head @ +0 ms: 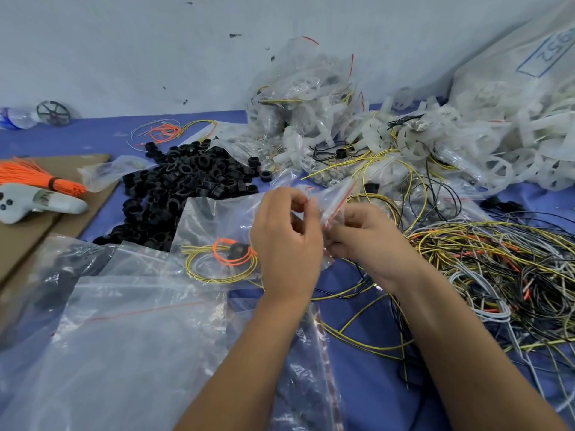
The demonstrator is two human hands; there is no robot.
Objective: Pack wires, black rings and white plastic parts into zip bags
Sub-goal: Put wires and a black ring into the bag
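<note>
One marking can be read: on the big white sack [510,66] at the upper right of the frame, a blue outlined box holds blue digits, seen tilted and upside down. They look like "2562" or close to it, and the frame edge cuts off the end. The grey device [37,202] at the left edge bears a dark mark, too blurred to read.

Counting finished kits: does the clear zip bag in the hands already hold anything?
Filled: the clear zip bag holds coiled yellow and orange wires and a black ring. Both hands pinch its red-striped mouth.
</note>
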